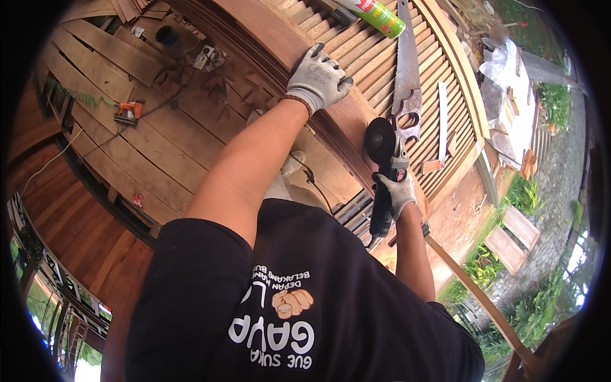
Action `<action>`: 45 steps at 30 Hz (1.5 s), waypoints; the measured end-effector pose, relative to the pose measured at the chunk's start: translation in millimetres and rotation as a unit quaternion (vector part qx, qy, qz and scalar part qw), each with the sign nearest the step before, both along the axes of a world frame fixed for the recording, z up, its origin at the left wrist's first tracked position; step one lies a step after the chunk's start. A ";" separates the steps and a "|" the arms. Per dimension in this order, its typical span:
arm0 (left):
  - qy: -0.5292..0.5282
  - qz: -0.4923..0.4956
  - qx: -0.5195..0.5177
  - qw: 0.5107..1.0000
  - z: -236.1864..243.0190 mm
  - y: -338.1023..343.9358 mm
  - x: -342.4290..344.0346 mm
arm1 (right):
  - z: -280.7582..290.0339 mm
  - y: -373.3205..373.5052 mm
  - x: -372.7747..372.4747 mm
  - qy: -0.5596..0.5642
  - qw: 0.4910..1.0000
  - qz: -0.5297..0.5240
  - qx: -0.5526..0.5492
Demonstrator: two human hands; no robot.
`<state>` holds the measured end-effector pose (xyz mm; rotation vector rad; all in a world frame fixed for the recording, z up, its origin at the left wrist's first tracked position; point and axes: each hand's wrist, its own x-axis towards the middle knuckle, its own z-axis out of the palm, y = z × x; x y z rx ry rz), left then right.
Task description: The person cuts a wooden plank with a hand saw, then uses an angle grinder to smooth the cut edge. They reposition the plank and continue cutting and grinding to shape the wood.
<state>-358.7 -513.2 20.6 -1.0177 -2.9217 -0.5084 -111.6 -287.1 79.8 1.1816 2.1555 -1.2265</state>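
My left hand (318, 79), in a pale glove, rests with curled fingers on a long brown wooden beam (289, 35), gripping it. My right hand (394, 191), also gloved, is closed round a black angle grinder (382, 213) whose dark disc lies over the beam beside the slatted panel (375, 63). A hand saw (405, 102) lies lengthwise on the slats, above the grinder. A green spray can (382, 19) lies near its blade, beside a dark cylindrical object (344, 16). To the right are a narrow white strip (442, 121) and a small orange item (433, 167).
An orange nail gun (127, 113) with a coiled green hose lies on loose planks (108, 57) at left, with a dark bucket (167, 36) and cords. Beyond the right edge are plants, stone paving (550, 210), pale boards (512, 235) and a white covered pile (506, 108).
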 end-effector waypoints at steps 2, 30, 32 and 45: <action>-0.005 0.000 0.000 1.000 -1.4 0.0 0.3 | -2.6 2.2 -5.3 0.014 1.000 -0.002 -0.003; -0.009 0.005 -0.015 1.000 -0.1 -0.2 0.4 | 7.7 -7.1 35.8 -0.059 0.995 0.041 0.067; 0.005 0.007 -0.010 1.000 -2.1 -0.1 0.9 | 18.6 -14.1 33.4 -0.063 0.994 0.047 0.075; -0.005 -0.004 0.034 0.999 -7.7 -0.6 -0.6 | -2.8 -0.5 2.9 -0.004 1.000 -0.012 0.008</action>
